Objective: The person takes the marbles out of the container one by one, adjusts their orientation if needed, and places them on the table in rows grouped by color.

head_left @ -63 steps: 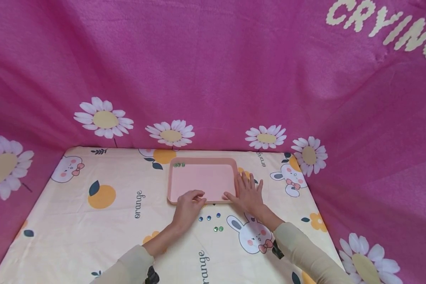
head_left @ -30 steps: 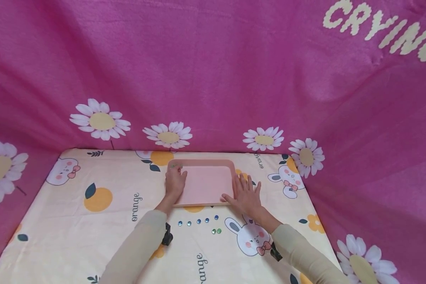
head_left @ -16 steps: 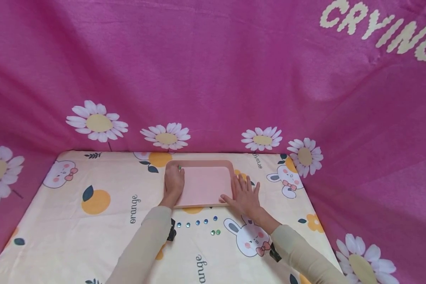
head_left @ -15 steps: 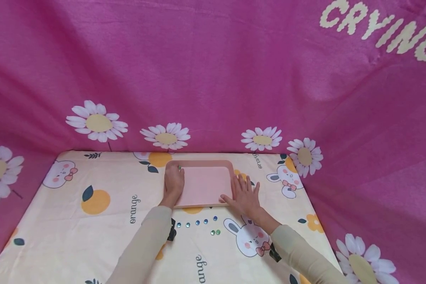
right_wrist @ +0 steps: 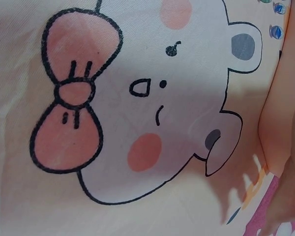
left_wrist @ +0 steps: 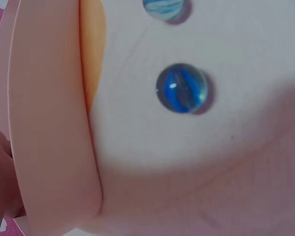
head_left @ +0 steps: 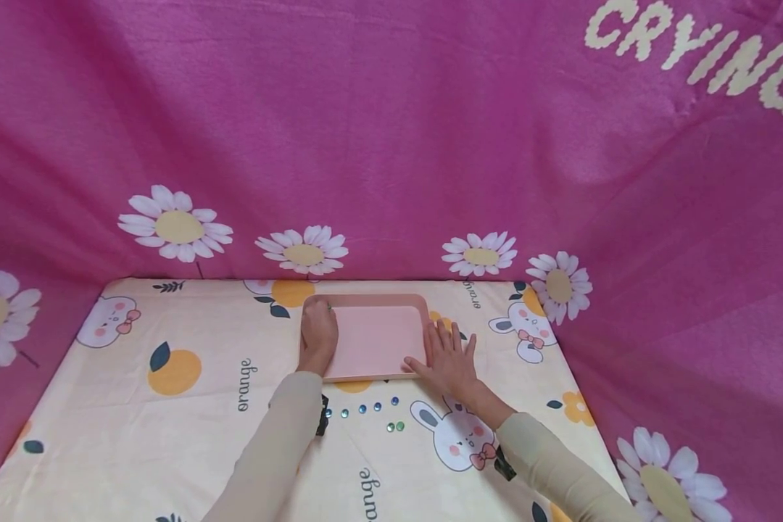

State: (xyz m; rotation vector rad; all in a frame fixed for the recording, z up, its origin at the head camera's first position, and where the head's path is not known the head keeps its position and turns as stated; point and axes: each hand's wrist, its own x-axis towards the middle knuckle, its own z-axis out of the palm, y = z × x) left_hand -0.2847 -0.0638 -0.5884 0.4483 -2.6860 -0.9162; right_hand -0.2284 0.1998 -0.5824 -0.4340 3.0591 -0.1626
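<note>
On the pink tray [head_left: 378,341], left hand [head_left: 318,332] pinching green marble [head_left: 329,307], right hand [head_left: 449,357] flat; blue marble [left_wrist: 181,88] close-up wrist-only

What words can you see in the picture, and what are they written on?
"CRYING": big cream letters on the pink backdrop cloth, top right; the word runs off the edge, so more letters may follow.
"orange": on the tablecloth, left of the pink tray.
"orange": near the front edge of the tablecloth, partly cut off.
"orange": small, at the far side, right of the tray.
No numbers or brand labels show.
</note>
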